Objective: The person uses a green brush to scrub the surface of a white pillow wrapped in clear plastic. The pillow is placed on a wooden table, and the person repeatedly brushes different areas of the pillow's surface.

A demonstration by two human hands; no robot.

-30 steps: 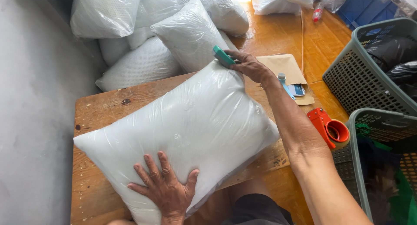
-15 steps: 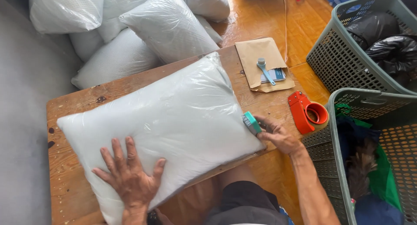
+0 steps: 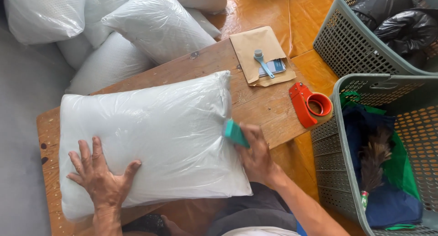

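The left hand (image 3: 102, 179) lies flat, fingers spread, on the near corner of a plump white pillow sealed in clear, crinkled plastic film (image 3: 150, 135), pinning it to the worn wooden table (image 3: 262, 108). The right hand (image 3: 258, 156) is closed round a small teal plastic tool (image 3: 236, 133) held against the pillow's right edge; it is blurred, so I cannot tell whether it is a scraper or a cutter.

To my eye, the work goes best with the flat hand keeping the film taut and the pillow from sliding, while the tool runs along the edge at a low angle so it glides without tearing the thin plastic.

The pillow fills most of the table, lying slantwise and overhanging the near edge slightly. Its wrap is glossy and wrinkled, the filling evenly puffed. Beyond it lie a tan paper envelope (image 3: 253, 46) and a red tape dispenser (image 3: 310, 103); more bagged pillows (image 3: 155, 31) are heaped behind, with grey-green plastic baskets (image 3: 337, 140) to the right.
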